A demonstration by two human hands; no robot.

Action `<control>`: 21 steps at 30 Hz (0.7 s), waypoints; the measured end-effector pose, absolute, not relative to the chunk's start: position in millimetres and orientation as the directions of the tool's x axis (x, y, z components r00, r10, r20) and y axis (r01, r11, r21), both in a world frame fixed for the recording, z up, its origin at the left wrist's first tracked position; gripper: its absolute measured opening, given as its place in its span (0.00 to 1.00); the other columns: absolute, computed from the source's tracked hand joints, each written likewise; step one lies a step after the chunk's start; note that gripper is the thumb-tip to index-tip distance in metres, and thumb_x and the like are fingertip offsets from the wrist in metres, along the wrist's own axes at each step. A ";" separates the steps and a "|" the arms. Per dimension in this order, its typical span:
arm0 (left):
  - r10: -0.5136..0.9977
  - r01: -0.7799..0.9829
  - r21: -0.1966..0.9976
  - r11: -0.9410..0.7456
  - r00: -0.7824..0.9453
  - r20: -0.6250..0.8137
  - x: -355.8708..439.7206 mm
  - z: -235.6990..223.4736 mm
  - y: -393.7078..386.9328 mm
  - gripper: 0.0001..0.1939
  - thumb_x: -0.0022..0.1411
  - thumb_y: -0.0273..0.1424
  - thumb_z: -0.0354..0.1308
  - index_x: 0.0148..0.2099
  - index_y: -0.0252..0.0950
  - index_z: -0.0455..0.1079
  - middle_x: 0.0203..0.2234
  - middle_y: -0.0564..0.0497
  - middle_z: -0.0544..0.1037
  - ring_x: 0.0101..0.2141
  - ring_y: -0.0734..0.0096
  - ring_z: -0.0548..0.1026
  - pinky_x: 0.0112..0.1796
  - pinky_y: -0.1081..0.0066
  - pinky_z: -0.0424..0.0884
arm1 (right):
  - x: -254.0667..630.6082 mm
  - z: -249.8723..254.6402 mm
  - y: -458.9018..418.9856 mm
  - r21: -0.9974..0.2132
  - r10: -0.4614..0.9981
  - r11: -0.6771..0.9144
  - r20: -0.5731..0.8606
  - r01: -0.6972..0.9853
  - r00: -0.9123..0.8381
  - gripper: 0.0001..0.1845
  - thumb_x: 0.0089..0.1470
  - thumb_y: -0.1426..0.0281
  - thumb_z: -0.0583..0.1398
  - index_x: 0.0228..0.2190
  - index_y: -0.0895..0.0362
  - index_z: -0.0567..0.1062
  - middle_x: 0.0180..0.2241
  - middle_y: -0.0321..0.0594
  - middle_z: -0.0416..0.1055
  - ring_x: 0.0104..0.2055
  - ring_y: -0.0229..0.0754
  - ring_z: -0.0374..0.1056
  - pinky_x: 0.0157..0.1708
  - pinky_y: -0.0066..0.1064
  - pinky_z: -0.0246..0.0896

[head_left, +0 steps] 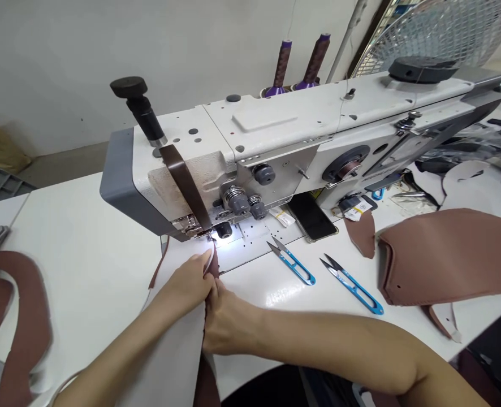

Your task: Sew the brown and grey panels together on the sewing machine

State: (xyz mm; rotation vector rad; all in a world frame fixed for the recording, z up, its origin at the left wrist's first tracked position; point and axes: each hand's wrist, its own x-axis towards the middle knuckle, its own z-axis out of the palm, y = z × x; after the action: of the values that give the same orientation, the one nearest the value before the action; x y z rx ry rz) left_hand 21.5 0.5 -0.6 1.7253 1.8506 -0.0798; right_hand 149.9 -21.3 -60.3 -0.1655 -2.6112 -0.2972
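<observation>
A brown leather piece (207, 385) with a pale backing runs from the front edge of the table up to the lit needle area of a white sewing machine (182, 130). My left hand (191, 278) lies on the pale side, its fingers closed on the leather's edge just in front of the presser foot (211, 237). Close against it, my right hand (229, 319) grips the same edge from the right, with thumb and fingers pinched together. Some fingertips are hidden in the fold. Two blue thread snips, one nearer (295, 265) and one farther right (356, 288), lie on the table.
Brown leather panels (449, 257) lie at the right, curved leather strips (27, 299) at the left. A phone (314, 217) rests beneath the machine arm. Two brown thread cones (281, 66) stand behind it, and a fan (441, 34) is at the back right.
</observation>
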 end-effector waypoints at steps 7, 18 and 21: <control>0.869 0.922 0.364 0.129 0.072 -0.489 22.3 0.3 -14.2 0.25 0.61 0.22 0.40 0.59 0.35 0.59 0.40 0.45 0.72 0.39 0.65 0.74 0.40 0.68 0.67 | 153.5 -64.0 -26.8 0.237 0.057 0.952 0.483 0.193 -0.874 0.07 0.42 0.76 0.58 0.20 0.63 0.77 0.26 0.62 0.75 0.32 0.64 0.73 0.34 0.61 0.63; 0.852 0.907 0.404 0.115 0.119 -0.510 15.4 -4.2 0.4 0.28 0.64 0.27 0.39 0.65 0.32 0.52 0.38 0.45 0.67 0.37 0.64 0.71 0.41 0.66 0.68 | 154.6 -62.8 -7.7 0.266 0.087 0.929 0.518 0.257 -0.851 0.11 0.47 0.79 0.57 0.30 0.75 0.77 0.30 0.71 0.74 0.35 0.64 0.74 0.34 0.57 0.67; 0.856 0.902 0.412 0.133 0.105 -0.506 16.5 -4.6 -0.9 0.28 0.63 0.26 0.41 0.65 0.32 0.53 0.39 0.45 0.67 0.38 0.64 0.71 0.41 0.67 0.68 | 154.0 -63.4 -8.9 0.273 0.075 0.932 0.495 0.237 -0.866 0.12 0.48 0.79 0.57 0.31 0.76 0.77 0.30 0.73 0.73 0.35 0.65 0.74 0.35 0.60 0.66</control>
State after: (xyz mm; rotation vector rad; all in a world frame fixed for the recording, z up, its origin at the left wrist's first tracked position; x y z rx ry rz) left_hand 16.5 -0.9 -4.6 1.7070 1.7339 -0.0848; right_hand 154.0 -8.9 -63.4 -0.2240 -2.5969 -0.4491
